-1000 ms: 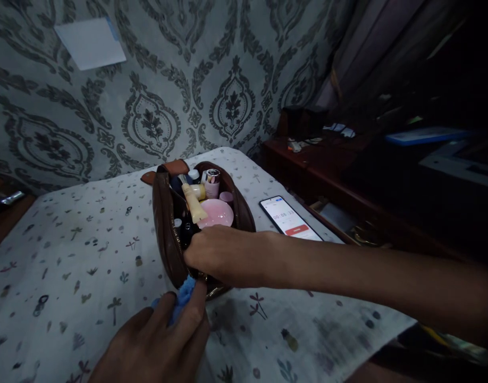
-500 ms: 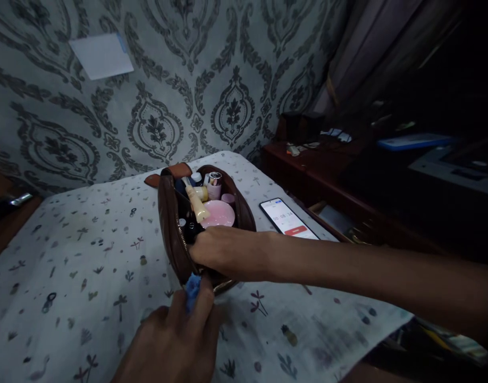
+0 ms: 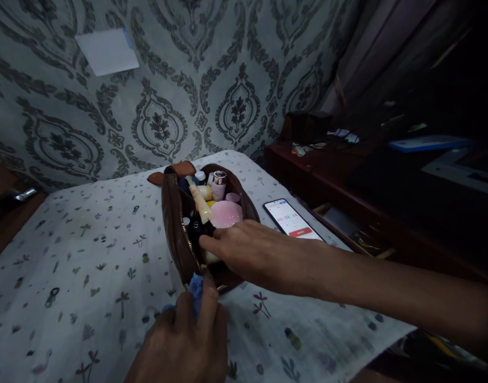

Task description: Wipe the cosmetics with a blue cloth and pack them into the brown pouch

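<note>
The left hand [image 3: 184, 338] is nearest. It has stayed by the near end of the brown bag [image 3: 173, 223], with a blue cloth [image 3: 196, 291] squeezed between its fingers and one fingertip at the zip [image 3: 204, 267].

Just past it, the right hand [image 3: 252, 252] is over the open bag. It has come up and back a little, so a pale thing [image 3: 210, 258] now shows under it. Its fingers are bent and partly hidden, next to the edge of the pink dish [image 3: 227, 214]. I can't tell how far open they are, or if they hold anything. The dish tips more now, and a bit of yellow shows behind it, so the things in the bag are getting moved about.

A tube [image 3: 201, 204] leans beside the dish. Behind that stands a bottle [image 3: 219, 187]. The phone [image 3: 292, 221] lies on the sheet [image 3: 84, 255], right of the bag.
</note>
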{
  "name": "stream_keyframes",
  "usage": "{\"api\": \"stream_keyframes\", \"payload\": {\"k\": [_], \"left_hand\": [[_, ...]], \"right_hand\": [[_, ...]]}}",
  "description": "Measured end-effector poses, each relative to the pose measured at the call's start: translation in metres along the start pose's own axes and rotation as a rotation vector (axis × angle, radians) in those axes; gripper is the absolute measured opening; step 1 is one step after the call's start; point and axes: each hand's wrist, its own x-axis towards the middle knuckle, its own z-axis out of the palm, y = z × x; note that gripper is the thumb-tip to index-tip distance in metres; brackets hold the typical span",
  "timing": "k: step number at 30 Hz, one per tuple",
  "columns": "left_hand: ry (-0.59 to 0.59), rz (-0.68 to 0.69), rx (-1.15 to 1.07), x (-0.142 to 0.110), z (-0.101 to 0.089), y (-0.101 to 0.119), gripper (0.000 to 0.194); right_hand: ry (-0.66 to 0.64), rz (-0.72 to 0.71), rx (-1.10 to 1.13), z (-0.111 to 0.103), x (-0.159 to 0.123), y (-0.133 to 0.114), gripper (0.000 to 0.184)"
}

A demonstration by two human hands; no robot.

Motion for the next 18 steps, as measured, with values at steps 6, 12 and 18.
{"api": "stream_keyframes", "payload": {"k": [6,12,18], "left_hand": [[-0.041,-0.051,0.073,0.010,-0.002,0.003,0.022],[-0.063,-0.041,0.019,0.011,0.007,-0.002,0.026],[-0.035,-0.030,-0.015,0.006,0.019,-0.004,0.028]], "right_hand": [[-0.080,-0.047,-0.030,-0.006,0.003,-0.005,0.025],[-0.105,-0.050,-0.149,-0.007,0.010,-0.013,0.018],[-0.129,0.052,-0.277,-0.012,0.010,-0.023,0.019]]}}
